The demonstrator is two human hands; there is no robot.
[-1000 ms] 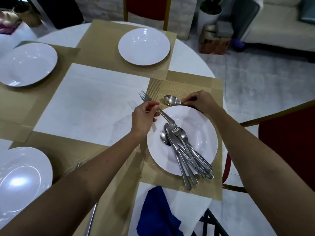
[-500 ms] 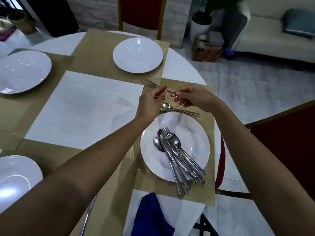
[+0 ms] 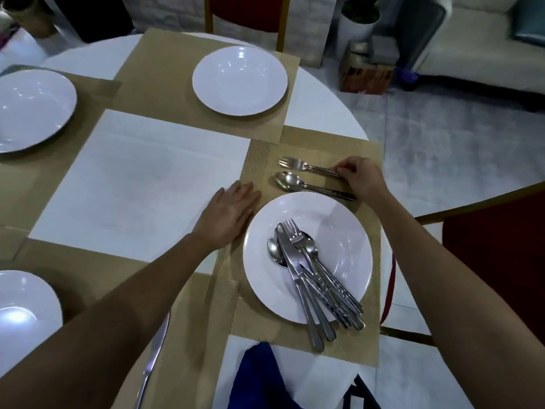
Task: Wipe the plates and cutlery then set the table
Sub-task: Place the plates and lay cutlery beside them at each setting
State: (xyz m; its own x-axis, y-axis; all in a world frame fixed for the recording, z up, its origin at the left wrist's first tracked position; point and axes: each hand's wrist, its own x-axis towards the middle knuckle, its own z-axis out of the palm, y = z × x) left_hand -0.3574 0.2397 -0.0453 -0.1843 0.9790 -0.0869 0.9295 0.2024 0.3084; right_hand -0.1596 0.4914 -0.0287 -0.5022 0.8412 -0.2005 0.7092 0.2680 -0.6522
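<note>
The right hand (image 3: 362, 179) was at 1 o'clock of the near plate (image 3: 351, 231), its fingers (image 3: 343, 168) curled and pinching the handle end of the fork (image 3: 298, 165). The fork lay on the placemat (image 3: 370, 343) at 12 o'clock of that plate, just beside and roughly parallel to the spoon (image 3: 290, 182). The left hand (image 3: 228, 214) lay flat at 9 o'clock of the plate, fingers straight and holding nothing, across the placemat edge and the counter (image 3: 132, 184).

Probable faults from this state:

- Spoon displacement. The spoon handle ran just under the right hand. A careless release or withdrawal would likely nudge it out of line.
- Fork skew. Releasing the handle with sideways pressure would likely pivot the tines toward the spoon.
- Pile spill. The cutlery pile (image 3: 312, 270) lay on the plate with its handles overhanging the rim at 5 o'clock. A forearm brushing them could tip pieces onto the placemat or the floor.
- Placemat creep. Left-hand pressure could drag the mat and shift the setting.
</note>
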